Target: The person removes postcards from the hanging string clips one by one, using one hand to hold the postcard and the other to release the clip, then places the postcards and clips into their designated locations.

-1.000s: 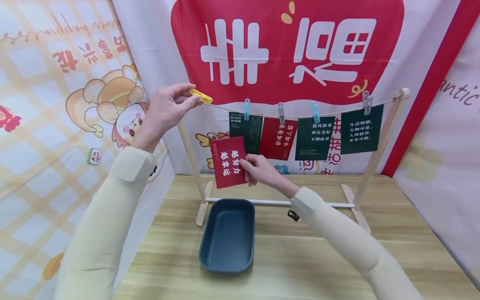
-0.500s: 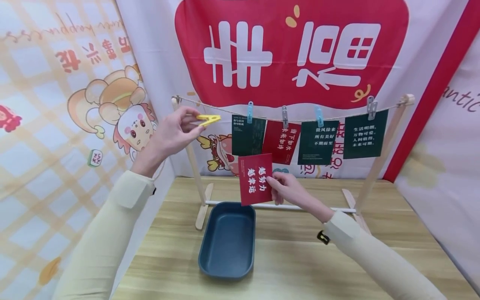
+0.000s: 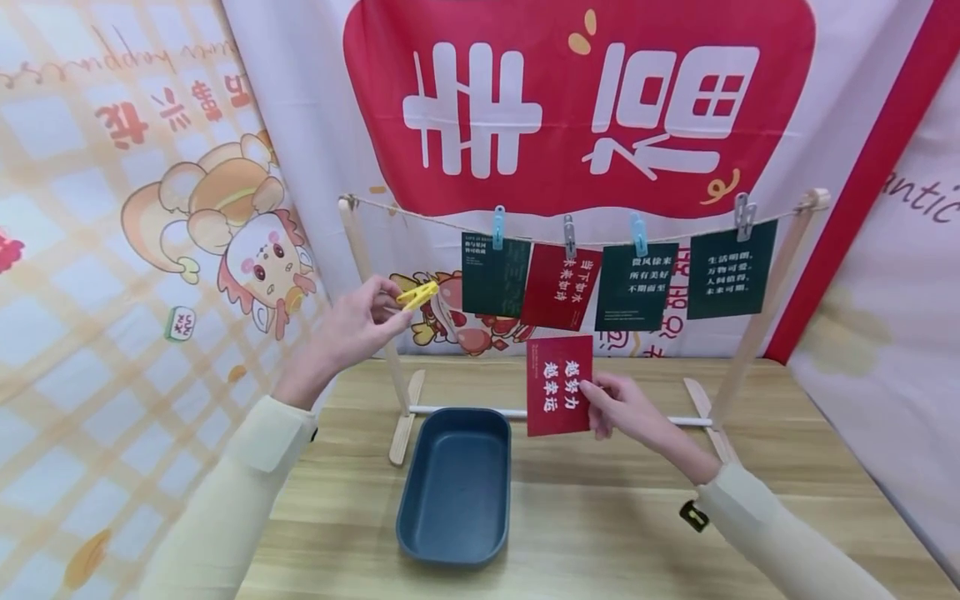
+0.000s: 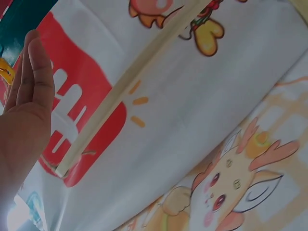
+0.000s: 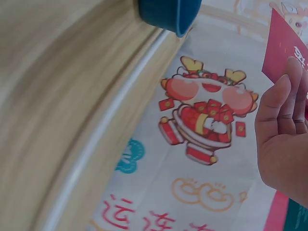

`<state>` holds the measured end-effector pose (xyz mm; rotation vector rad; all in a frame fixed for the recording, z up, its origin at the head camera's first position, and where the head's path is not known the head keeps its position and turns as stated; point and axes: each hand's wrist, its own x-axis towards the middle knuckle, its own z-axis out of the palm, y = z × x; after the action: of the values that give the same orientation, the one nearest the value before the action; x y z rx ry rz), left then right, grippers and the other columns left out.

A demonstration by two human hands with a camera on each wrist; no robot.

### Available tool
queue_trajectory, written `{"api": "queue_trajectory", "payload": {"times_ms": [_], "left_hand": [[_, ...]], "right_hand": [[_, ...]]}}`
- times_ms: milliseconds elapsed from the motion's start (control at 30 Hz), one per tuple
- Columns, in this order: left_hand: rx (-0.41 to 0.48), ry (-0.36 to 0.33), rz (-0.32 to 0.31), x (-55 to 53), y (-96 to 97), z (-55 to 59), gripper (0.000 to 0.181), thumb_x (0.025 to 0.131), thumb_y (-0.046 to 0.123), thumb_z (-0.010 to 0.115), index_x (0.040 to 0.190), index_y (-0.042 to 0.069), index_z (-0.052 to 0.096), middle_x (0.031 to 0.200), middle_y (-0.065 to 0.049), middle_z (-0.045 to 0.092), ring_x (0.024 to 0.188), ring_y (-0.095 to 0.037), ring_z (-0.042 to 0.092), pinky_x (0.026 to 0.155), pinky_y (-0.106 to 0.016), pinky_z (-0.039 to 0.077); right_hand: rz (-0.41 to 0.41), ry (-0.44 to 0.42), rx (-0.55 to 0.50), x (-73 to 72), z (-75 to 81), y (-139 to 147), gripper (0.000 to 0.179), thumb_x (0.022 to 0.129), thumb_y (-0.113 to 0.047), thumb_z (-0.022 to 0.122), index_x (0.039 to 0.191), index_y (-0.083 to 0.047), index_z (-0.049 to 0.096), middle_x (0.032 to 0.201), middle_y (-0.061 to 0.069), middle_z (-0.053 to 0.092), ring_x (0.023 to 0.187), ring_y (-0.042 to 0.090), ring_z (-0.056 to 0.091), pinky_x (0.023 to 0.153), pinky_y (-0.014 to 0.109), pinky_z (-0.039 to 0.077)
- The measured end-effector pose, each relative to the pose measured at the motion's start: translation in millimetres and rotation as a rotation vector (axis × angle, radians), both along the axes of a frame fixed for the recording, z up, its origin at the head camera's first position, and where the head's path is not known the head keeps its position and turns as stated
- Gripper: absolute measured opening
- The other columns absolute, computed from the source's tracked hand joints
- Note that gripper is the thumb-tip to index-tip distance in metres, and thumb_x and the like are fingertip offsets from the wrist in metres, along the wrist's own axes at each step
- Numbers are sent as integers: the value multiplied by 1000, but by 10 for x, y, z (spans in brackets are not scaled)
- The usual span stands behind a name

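Observation:
My left hand (image 3: pixel 365 327) pinches a yellow clothespin (image 3: pixel 418 295) in front of the left post, below the string. In the left wrist view only an edge of that clothespin (image 4: pixel 6 72) shows past the fingers. Between thumb and fingers, my right hand (image 3: pixel 626 408) holds a red card (image 3: pixel 559 386) with white characters by its right edge, below the hanging cards. The string (image 3: pixel 435 218) spans a wooden frame; from it hang a dark green card (image 3: pixel 492 279), a red card (image 3: pixel 558 287) and two more green cards (image 3: pixel 637 287), under blue and grey clothespins (image 3: pixel 570 236).
A dark blue rectangular tray (image 3: pixel 456 554) sits on the wooden table (image 3: pixel 600 517), in front of the frame's left foot. The frame's white crossbar (image 3: pixel 686 422) runs low behind it between the wooden posts (image 3: pixel 776 275). Printed cloths (image 3: pixel 172 375) hang behind and at both sides.
My right hand has carried the red card rightward and down, away from the left part of the string. My left hand has lowered with the yellow clothespin, off the string.

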<state>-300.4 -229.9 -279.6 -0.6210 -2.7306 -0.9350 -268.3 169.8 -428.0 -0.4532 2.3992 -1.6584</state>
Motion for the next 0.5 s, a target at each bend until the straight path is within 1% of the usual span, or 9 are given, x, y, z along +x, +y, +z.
{"api": "queue_trajectory", "payload": {"times_ms": [100,133,233,300,367,433,500], "left_hand": [[20,-16,-43,-8,-18,-174,30,92,24,66,114,7,53,104,-13,72,90,-22,71,73,-33,59],[24,-20,-50,-8,-19,-242,29,91,22,66,112,7,54,102,-13,72,89,-22,71,72,-33,59],[26,-58,-63,15,-9,-429,27,89,18,67,111,7,54,102,-12,72,91,-22,71,73,-32,59],[23,-73,-73,30,1,-543,27,88,17,67,110,7,54,103,-13,72,91,-22,71,75,-34,59],[15,-89,-75,49,15,-640,27,88,17,68,110,8,54,103,-13,72,92,-22,71,76,-34,59],[1,-102,-66,57,23,-744,27,88,17,68,109,10,54,103,-11,72,90,-20,71,76,-34,59],[-9,-120,-72,61,36,-847,26,87,16,68,109,10,55,103,-10,72,90,-19,71,76,-33,59]], "right_hand": [[-42,-57,-15,51,-137,83,41,100,-43,53,107,-3,58,77,21,65,63,32,67,59,32,57],[-55,-76,-17,75,-191,115,43,99,-44,53,106,-2,57,76,20,65,64,34,67,59,32,57],[-102,-135,-23,148,-359,236,46,99,-47,52,100,-1,56,73,14,65,63,31,66,58,33,56],[-121,-160,-37,187,-466,333,47,100,-46,50,96,1,55,69,12,64,59,27,65,56,34,55],[-134,-183,-44,224,-562,446,48,101,-46,49,96,1,54,67,8,63,57,21,64,55,33,55],[-128,-196,-51,255,-645,565,48,102,-46,47,95,2,54,66,6,62,56,19,63,54,32,54],[-120,-206,-49,289,-711,682,49,103,-44,45,93,3,52,65,4,60,54,16,61,53,31,54]]}}
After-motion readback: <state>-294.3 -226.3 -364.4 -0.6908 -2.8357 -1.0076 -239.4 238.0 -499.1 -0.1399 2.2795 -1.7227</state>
